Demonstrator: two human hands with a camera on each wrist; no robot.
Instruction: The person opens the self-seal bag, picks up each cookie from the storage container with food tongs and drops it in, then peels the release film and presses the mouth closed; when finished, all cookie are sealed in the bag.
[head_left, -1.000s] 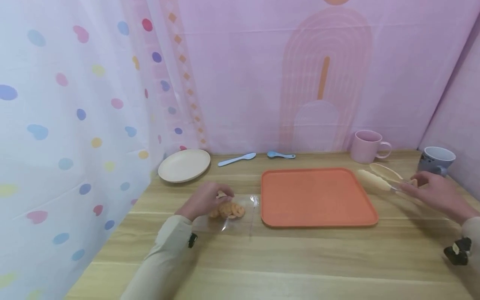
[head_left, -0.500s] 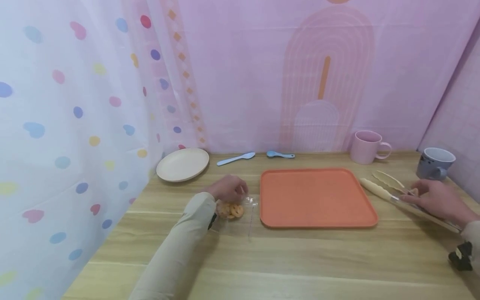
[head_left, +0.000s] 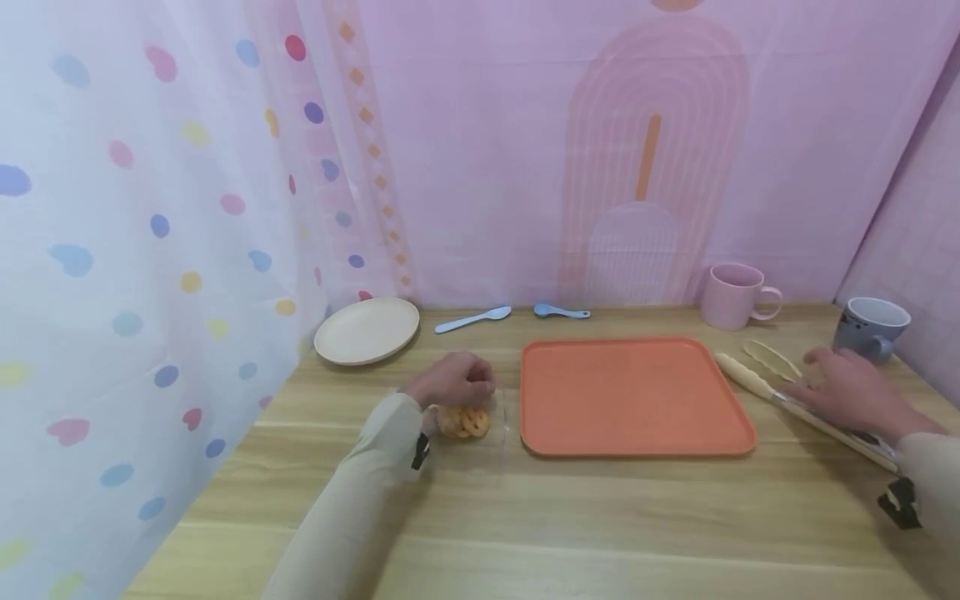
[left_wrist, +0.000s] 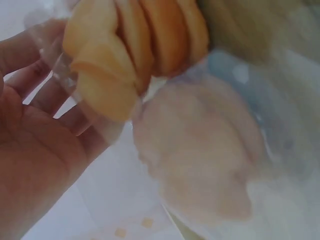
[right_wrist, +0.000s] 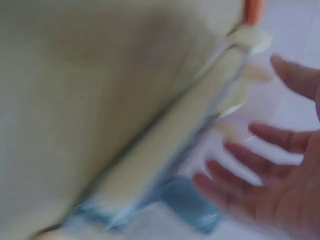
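Note:
In the head view a clear plastic bag [head_left: 491, 454] lies on the table left of the orange tray, with golden-orange, ring-like snack pieces [head_left: 468, 423] inside. My left hand [head_left: 453, 379] is bent over the bag's far side. Its fingers look loose behind the bag film in the left wrist view, their tips hidden by the snacks [left_wrist: 130, 45]. To the right, a pair of food tongs [head_left: 817, 423] with cream scalloped ends lies slanting beside the tray. My right hand [head_left: 855, 392] hovers over the tongs, its fingers spread apart from them in the right wrist view.
The orange tray [head_left: 637, 397] sits mid-table. Behind stand a cream plate [head_left: 367, 331], a pale blue knife-shaped utensil [head_left: 472, 320] and a small blue spoon [head_left: 561, 312]. A pink mug [head_left: 732, 297] and a grey mug [head_left: 864, 329] stand at the back right. Curtains [head_left: 480, 150] border the table.
My right hand has let go of the tongs, which have come down onto the table. My left hand has shifted right and farther back over the bag.

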